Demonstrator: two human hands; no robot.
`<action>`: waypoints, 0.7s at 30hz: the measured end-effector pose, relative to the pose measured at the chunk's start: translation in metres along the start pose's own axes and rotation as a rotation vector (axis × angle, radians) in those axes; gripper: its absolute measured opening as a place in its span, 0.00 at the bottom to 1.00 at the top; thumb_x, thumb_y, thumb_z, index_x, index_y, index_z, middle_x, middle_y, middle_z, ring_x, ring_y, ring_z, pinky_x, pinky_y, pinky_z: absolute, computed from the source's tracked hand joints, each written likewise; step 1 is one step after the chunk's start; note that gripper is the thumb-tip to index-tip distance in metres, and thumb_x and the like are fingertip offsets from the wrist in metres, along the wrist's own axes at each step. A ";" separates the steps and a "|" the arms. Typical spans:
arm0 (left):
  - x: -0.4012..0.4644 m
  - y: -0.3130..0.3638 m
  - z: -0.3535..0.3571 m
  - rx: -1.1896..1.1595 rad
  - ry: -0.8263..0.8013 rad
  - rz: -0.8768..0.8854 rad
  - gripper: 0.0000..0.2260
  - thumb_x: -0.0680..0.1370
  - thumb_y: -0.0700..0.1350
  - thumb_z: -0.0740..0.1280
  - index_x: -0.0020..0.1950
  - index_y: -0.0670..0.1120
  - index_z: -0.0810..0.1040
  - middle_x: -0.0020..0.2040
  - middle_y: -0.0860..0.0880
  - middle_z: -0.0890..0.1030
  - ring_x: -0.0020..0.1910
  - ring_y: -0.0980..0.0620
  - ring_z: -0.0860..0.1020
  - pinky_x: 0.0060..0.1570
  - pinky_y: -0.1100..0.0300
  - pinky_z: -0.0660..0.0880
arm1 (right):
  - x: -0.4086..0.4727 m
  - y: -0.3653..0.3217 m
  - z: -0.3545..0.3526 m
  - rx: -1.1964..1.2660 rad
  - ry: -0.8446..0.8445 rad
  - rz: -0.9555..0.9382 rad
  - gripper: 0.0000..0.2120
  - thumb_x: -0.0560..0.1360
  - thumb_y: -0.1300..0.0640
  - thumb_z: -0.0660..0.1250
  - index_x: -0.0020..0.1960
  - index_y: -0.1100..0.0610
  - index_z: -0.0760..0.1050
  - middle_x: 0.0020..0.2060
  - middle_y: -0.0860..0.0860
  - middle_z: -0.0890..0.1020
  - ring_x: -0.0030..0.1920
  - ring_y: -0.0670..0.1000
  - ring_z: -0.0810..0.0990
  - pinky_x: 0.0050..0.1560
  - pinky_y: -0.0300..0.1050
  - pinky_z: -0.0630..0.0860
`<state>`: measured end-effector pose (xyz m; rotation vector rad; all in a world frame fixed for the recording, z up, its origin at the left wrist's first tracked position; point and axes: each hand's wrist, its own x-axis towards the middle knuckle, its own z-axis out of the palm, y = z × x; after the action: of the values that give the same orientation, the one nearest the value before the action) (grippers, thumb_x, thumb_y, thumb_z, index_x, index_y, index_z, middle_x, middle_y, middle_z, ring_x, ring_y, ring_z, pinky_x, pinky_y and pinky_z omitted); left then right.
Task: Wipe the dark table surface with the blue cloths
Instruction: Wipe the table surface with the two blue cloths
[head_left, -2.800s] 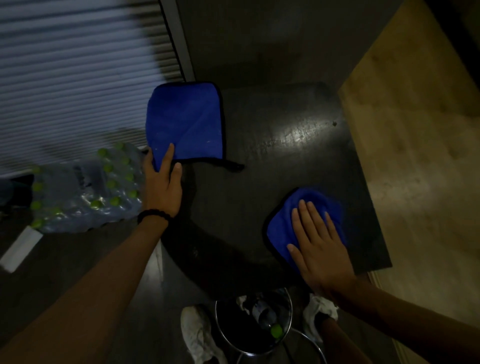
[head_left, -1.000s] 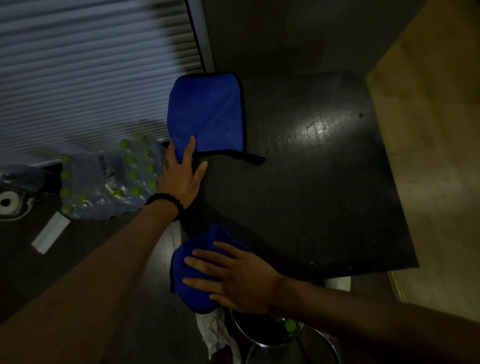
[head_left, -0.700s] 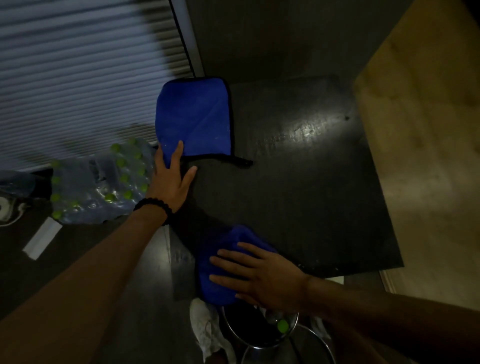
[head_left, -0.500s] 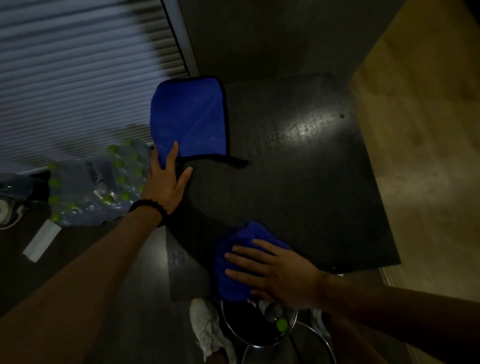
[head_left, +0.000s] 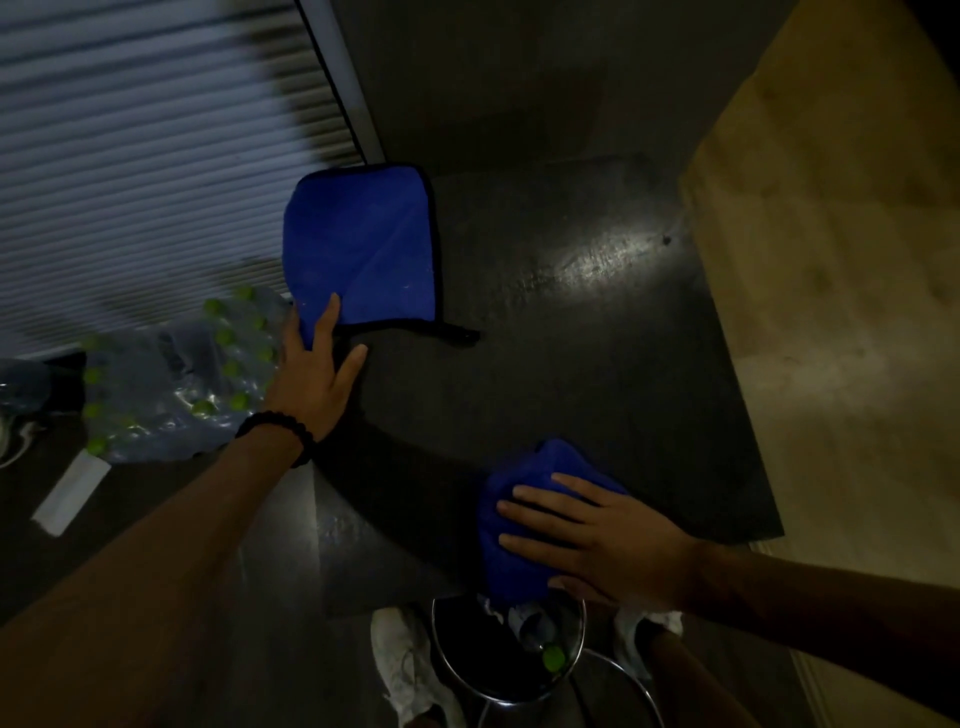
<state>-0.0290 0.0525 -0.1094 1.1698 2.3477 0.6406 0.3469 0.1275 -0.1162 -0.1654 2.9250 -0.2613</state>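
The dark table (head_left: 571, 364) fills the middle of the view, with a bright glare patch toward its far right. A flat blue cloth (head_left: 363, 244) with a black hem lies at its far left corner. My left hand (head_left: 317, 374) rests at the table's left edge, fingers apart, one fingertip on that cloth's near edge. A bunched blue cloth (head_left: 519, 519) sits at the table's near edge. My right hand (head_left: 592, 540) presses flat on top of it, fingers spread.
A shrink-wrapped pack of green-capped bottles (head_left: 176, 374) lies on the floor to the left. A round metal-rimmed stool (head_left: 509, 654) with a bottle on it stands below the near edge, between my white shoes (head_left: 405, 670). A light wooden surface (head_left: 831, 312) borders the table's right side.
My right hand has slid the bunched cloth rightward along the table's near edge from the near left corner. My left hand and the flat cloth have stayed in place.
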 end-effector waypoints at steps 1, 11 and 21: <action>0.000 0.001 0.000 -0.004 0.000 -0.005 0.29 0.80 0.58 0.58 0.77 0.60 0.47 0.77 0.44 0.47 0.74 0.42 0.57 0.69 0.55 0.54 | -0.003 0.003 0.000 -0.003 -0.001 0.006 0.32 0.82 0.40 0.56 0.82 0.46 0.51 0.82 0.49 0.51 0.82 0.53 0.43 0.78 0.56 0.38; 0.001 -0.001 0.000 0.011 -0.005 -0.008 0.30 0.77 0.62 0.55 0.76 0.61 0.46 0.77 0.43 0.47 0.74 0.41 0.58 0.67 0.55 0.55 | -0.038 0.020 0.002 -0.073 -0.027 0.057 0.32 0.83 0.38 0.51 0.82 0.46 0.46 0.81 0.49 0.52 0.82 0.53 0.42 0.79 0.55 0.34; 0.001 -0.001 -0.001 0.002 -0.007 -0.017 0.29 0.77 0.63 0.54 0.76 0.63 0.47 0.78 0.44 0.47 0.74 0.41 0.57 0.68 0.52 0.57 | -0.071 0.036 -0.002 -0.091 -0.017 0.079 0.33 0.82 0.38 0.53 0.82 0.47 0.47 0.81 0.50 0.51 0.82 0.54 0.45 0.78 0.56 0.41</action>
<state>-0.0304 0.0532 -0.1095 1.1501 2.3501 0.6282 0.4122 0.1718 -0.1077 -0.0654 2.9196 -0.1147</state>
